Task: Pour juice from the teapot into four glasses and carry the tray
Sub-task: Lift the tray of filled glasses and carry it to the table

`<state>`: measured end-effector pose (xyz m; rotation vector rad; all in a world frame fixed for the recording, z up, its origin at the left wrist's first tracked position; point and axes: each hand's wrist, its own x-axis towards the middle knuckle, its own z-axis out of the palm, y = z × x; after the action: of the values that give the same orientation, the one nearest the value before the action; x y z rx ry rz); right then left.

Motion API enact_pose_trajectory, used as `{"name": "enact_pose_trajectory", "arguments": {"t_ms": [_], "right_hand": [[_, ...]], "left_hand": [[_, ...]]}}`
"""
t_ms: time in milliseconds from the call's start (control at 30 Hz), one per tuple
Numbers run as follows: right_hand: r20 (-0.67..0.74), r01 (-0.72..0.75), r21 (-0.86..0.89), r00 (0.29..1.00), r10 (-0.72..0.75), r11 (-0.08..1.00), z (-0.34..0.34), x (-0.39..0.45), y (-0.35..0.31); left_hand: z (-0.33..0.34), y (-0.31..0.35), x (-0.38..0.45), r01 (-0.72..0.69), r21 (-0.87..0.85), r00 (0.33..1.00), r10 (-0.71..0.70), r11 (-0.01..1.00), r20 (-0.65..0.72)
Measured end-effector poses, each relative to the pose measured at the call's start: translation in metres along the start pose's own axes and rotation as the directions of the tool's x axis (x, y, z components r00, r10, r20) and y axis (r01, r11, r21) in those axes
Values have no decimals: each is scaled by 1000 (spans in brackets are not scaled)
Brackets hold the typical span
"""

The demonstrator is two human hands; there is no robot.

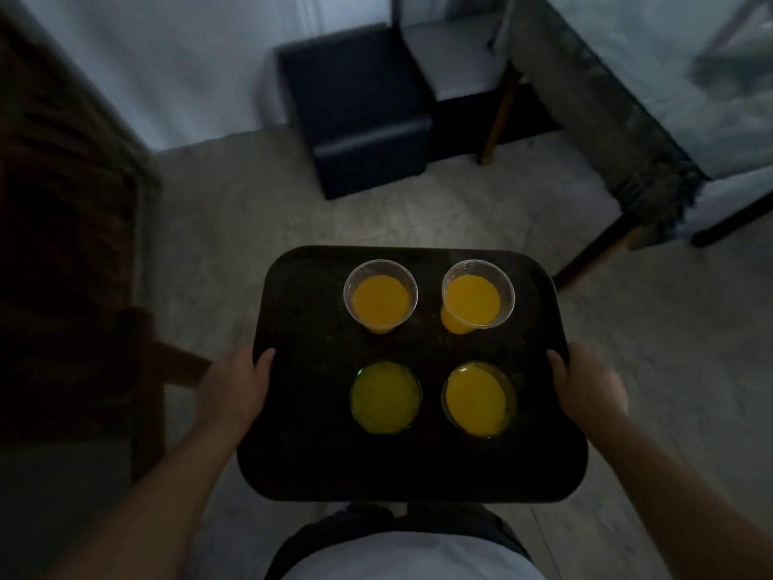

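Note:
A black rectangular tray is held level in front of my body, above the floor. My left hand grips its left edge with the thumb on top. Gripping the right edge the same way is my right hand. Several cups of orange juice stand upright on the tray: a clear cup at far left, a clear cup at far right, a darker greenish cup at near left, and a dark cup at near right. No teapot is in view.
A black cube stool stands ahead on the pale floor. A table with a fringed cloth and wooden legs is at the right. Dark wooden furniture fills the left side. A curtain or wall is behind.

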<state>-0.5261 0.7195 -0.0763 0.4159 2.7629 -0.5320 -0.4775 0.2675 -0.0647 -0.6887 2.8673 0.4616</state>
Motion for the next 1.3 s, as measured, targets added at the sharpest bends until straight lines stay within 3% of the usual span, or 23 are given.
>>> {"name": "enact_pose_trajectory", "arguments": {"t_ms": [233, 500, 700, 867, 1067, 1300], "right_hand": [[-126, -224, 78, 964, 233, 971, -52, 0, 106], [-211, -454, 162, 851, 481, 876, -88, -6, 205], [-209, -596, 264, 732, 648, 758, -107, -12, 252], [-222, -678, 347, 612, 759, 648, -117, -3, 276], [-197, -743, 459, 449, 872, 487, -135, 20, 292], [-155, -766, 514, 359, 920, 386, -162, 57, 317]], "left_hand": [[31, 149, 31, -207, 30, 976, 205, 978, 72], [71, 309, 46, -407, 16, 900, 399, 913, 175], [98, 416, 63, -614, -37, 765, 606, 789, 218], [120, 506, 87, -773, -62, 606, 764, 631, 221], [140, 615, 103, -845, 2, 515, 813, 535, 272], [167, 717, 131, -914, -46, 374, 881, 403, 290]]}}
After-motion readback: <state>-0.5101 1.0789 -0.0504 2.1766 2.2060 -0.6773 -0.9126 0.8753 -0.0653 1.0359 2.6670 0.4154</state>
